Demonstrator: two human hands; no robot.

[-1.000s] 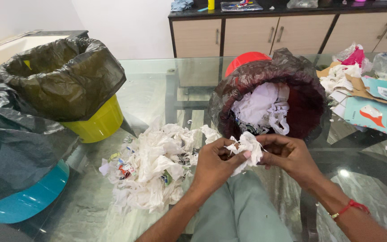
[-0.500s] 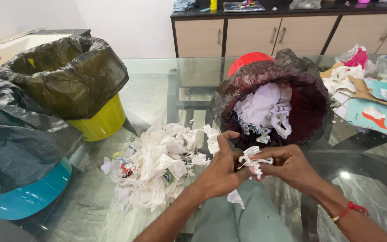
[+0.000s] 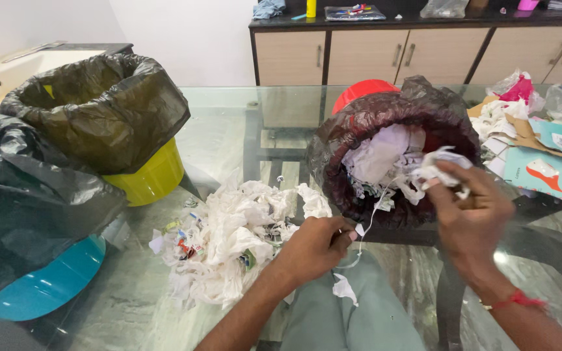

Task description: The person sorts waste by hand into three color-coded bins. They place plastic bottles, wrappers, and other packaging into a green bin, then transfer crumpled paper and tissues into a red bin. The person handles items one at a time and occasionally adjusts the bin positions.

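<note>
A white scrap (image 3: 345,288) lies on the grey-green lap (image 3: 352,312), nearest the camera. Just above it the left hand (image 3: 313,246) has its fingers pinched shut on the end of a thin white strip (image 3: 367,224), which runs up and right toward the other hand. The right hand (image 3: 468,218), with a red band (image 3: 514,299) at the wrist, is raised at the mouth of the tipped red bin (image 3: 395,146) and clenches a crumpled wad of tissue (image 3: 442,162) between its fingertips. The bin lies on its side on the glass table (image 3: 222,123), lined with a dark bag and holding more white paper. Left of the left hand sits a heap (image 3: 229,237) of crumpled white tissue mixed with a few coloured bits. Further left stand a teal bin (image 3: 40,286) and, behind it, a yellow bin (image 3: 147,175), both lined with black bags. At the right edge lie cardboard and packets (image 3: 541,149). Beyond the table stands a cabinet (image 3: 424,49).
</note>
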